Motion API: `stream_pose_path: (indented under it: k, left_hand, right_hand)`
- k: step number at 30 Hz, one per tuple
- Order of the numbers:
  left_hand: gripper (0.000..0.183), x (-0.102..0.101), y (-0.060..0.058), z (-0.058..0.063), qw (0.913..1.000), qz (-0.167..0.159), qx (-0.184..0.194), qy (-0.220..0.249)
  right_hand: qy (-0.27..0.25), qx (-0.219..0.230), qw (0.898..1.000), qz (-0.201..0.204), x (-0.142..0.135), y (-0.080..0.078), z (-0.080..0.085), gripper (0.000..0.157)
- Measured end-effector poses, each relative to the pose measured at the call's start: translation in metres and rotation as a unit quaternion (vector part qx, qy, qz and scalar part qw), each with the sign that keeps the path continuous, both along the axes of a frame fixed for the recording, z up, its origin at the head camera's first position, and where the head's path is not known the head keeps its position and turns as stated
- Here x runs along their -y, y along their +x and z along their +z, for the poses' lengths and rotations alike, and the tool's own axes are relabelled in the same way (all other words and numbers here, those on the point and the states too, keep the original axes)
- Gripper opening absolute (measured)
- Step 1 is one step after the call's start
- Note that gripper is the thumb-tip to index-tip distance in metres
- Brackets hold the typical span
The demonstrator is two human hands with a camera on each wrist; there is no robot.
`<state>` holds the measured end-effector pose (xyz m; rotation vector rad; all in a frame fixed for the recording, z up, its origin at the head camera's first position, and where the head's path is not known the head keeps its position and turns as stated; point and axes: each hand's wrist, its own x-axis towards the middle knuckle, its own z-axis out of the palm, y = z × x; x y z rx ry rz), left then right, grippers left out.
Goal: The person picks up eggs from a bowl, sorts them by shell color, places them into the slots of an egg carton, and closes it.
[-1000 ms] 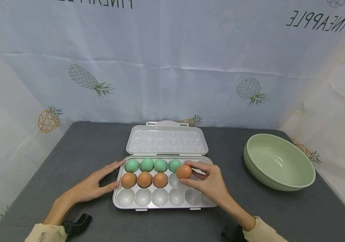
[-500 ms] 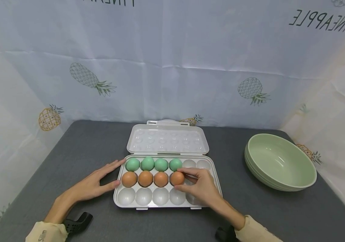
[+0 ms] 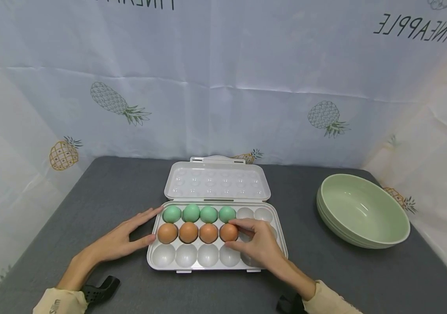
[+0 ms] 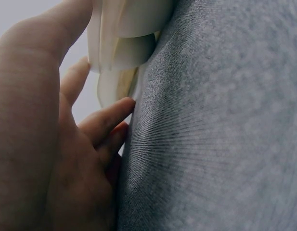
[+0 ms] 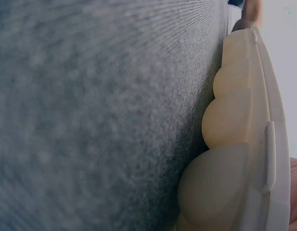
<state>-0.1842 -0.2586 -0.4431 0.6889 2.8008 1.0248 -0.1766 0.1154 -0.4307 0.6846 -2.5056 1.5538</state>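
A white plastic egg box (image 3: 219,267) lies with its lid (image 3: 217,181) folded back. Green eggs (image 3: 190,213) fill part of its rear row; brown eggs (image 3: 188,232) sit in the middle row. My right hand (image 3: 262,244) pinches the rightmost brown egg (image 3: 229,232) between thumb and index finger, down in its cup. With fingers spread, my left hand (image 3: 117,240) touches the box's left edge. In the left wrist view, that hand (image 4: 73,149) is beside the box's underside (image 4: 134,53). The right wrist view shows the box's rounded cup bottoms (image 5: 213,187), the right hand mostly hidden.
Stacked light green bowls (image 3: 362,209) stand at the right of the dark grey table (image 3: 129,183). A pineapple-print curtain (image 3: 223,78) hangs behind it. Black straps (image 3: 101,290) are on the wrists.
My right hand has moved left and down, carrying the brown egg into the fourth cup of the middle row. During the last half second it has barely shifted. The left hand stays put.
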Motion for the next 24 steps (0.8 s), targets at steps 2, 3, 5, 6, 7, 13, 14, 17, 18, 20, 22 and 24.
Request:
stream_pose_path:
  k: [2,3,5,6,7,13,14,17,18,20,22,24]
  left_hand:
    - [0.070,0.000,0.000,0.000,1.0000,0.001,0.001,0.000]
    - [0.070,0.000,0.001,0.000,1.0000,0.001,0.001,-0.001]
    - [0.070,0.000,0.001,0.000,1.0000,0.003,0.003,-0.003]
    - [0.070,0.000,0.001,0.000,1.0000,0.003,0.004,-0.004]
    - [0.070,0.000,0.001,0.000,1.0000,0.003,0.005,-0.005]
    - [0.070,0.000,0.000,0.001,1.0000,0.003,0.005,-0.004]
    - [0.070,0.000,0.000,0.001,1.0000,0.003,0.005,-0.004]
    - [0.069,0.000,0.001,0.001,1.0000,0.004,0.005,-0.005]
    - [0.069,0.000,0.001,0.001,1.0000,0.004,0.005,-0.006]
    - [0.069,0.000,0.002,0.001,1.0000,0.004,0.005,-0.007]
    - [0.068,0.000,0.002,0.000,1.0000,0.004,0.002,-0.009]
    - [0.066,0.001,0.002,-0.001,0.9999,0.004,-0.009,-0.011]
  right_hand:
    - [-0.009,-0.001,1.000,0.010,-0.001,0.000,0.000,0.045]
    - [-0.011,-0.002,1.000,0.012,-0.003,0.000,0.001,0.045]
    - [-0.018,-0.001,1.000,0.006,-0.008,-0.001,0.003,0.044]
    - [-0.021,-0.004,1.000,-0.002,-0.012,-0.003,0.005,0.044]
    - [-0.021,-0.010,1.000,-0.014,-0.018,-0.006,0.007,0.043]
    - [0.003,-0.001,0.992,-0.127,-0.066,-0.038,0.018,0.038]
    - [0.005,0.019,0.990,-0.137,-0.074,-0.042,0.017,0.039]
    - [0.005,0.107,0.985,-0.136,-0.093,-0.053,0.012,0.045]
    - [-0.004,0.142,0.982,-0.126,-0.098,-0.056,0.010,0.048]
    - [-0.022,0.204,0.974,-0.101,-0.104,-0.060,0.006,0.054]
    - [-0.039,0.249,0.965,-0.070,-0.108,-0.063,0.004,0.059]
    - [-0.057,0.282,0.957,-0.042,-0.110,-0.067,0.002,0.064]
